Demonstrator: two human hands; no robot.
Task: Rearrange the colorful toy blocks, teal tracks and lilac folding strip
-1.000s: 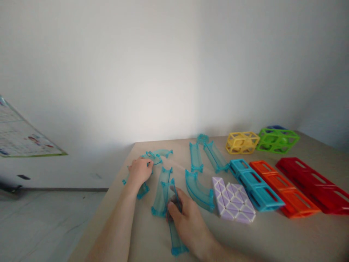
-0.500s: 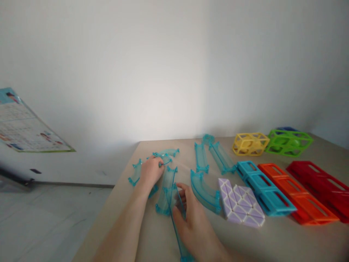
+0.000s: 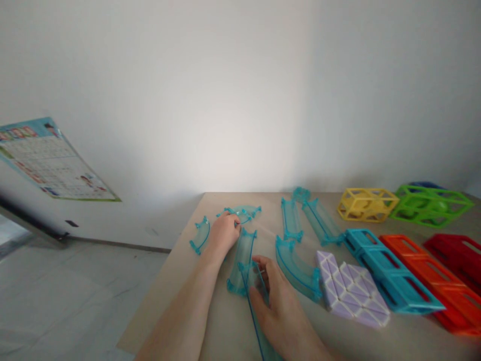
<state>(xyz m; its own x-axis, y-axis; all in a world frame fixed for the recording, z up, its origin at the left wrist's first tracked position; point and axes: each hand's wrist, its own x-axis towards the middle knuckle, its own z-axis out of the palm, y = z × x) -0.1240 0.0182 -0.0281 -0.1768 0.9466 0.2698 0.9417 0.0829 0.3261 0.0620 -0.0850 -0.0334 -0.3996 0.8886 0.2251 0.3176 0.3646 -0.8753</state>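
R hand [image 3: 276, 296] grips 1 straight blue track [image 3: 254, 277] at its R edge, thumb inside the channel; its long axis runs fwd from us, far end canted a bit L. In view, that end overlaps a 2nd straight track [image 3: 243, 255] on the desk [image 3: 229, 321]; can't tell if they touch. Our L hand [image 3: 224, 230], fingers bent, is at the curved tracks [image 3: 248, 211] farther fwd; can't tell if it's gripping. R hand's nearer the 2nd straight track's near end, L hand its far end.
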